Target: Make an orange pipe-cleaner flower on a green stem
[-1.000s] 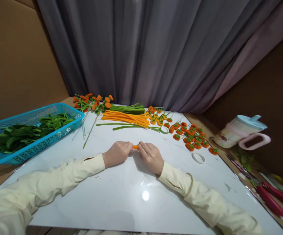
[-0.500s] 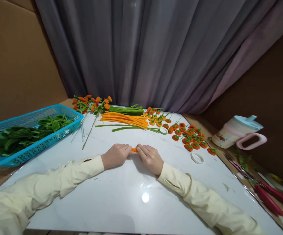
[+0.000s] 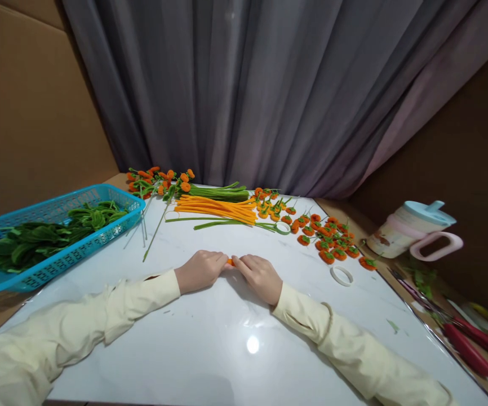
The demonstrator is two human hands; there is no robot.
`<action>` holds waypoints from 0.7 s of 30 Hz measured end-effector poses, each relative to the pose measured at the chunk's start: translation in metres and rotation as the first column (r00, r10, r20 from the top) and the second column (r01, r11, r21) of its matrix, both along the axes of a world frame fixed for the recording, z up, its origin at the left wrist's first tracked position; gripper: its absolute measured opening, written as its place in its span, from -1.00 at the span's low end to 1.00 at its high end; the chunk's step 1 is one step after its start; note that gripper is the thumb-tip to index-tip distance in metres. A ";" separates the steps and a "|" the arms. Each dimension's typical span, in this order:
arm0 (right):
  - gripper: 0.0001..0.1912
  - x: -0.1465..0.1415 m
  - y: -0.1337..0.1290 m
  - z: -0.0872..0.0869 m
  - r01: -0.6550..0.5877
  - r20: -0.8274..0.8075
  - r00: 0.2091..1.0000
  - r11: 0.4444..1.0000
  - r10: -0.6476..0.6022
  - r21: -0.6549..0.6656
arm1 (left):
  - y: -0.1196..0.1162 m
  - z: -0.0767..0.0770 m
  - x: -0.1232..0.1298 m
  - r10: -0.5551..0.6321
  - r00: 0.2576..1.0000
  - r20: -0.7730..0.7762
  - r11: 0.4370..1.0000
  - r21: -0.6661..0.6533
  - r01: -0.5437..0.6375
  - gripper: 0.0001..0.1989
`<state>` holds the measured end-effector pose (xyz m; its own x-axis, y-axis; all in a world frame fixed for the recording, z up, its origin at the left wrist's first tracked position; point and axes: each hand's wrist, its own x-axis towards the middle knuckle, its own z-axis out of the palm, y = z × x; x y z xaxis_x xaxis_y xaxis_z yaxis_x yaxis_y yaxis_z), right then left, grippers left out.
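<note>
A small orange piece (image 3: 230,262) shows between my fingertips over the middle of the white table; most of it is hidden. My left hand (image 3: 202,270) pinches its left end, and my right hand (image 3: 259,276) grips it from the right, the thumb and fingers pressed together. Beyond my hands lie a bundle of yellow-orange strips (image 3: 214,208) and a bundle of green strips (image 3: 218,194). Several orange flower heads with green centres (image 3: 327,257) are spread to the right, near a white ring of tape (image 3: 342,276).
A blue basket (image 3: 70,248) of green leaves stands at the left. Orange flowers on stems (image 3: 185,186) lie at the back left. To the right are a lidded cup (image 3: 396,231) and red-handled pliers (image 3: 470,349). A grey curtain (image 3: 244,90) hangs behind.
My right hand's fingers have shifted slightly left around the orange piece, and less of it shows. The whole view has moved a little.
</note>
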<state>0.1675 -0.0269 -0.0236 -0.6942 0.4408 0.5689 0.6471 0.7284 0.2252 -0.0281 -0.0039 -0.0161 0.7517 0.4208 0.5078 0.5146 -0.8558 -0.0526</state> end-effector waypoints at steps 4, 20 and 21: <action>-0.75 0.000 0.000 0.003 -0.011 0.004 1.000 1.000 0.011 0.014 | 0.000 0.000 0.001 -0.008 1.000 -0.005 1.000 -0.010 0.008 -0.69; -0.75 0.004 0.001 0.005 -0.016 0.000 1.000 0.999 0.016 0.028 | 0.000 0.001 0.000 0.029 0.999 0.026 0.997 -0.069 -0.028 -0.71; -0.74 0.005 0.001 0.005 -0.008 -0.006 1.000 1.000 0.008 0.025 | 0.001 0.001 -0.001 0.042 0.999 0.033 0.997 -0.072 -0.040 -0.71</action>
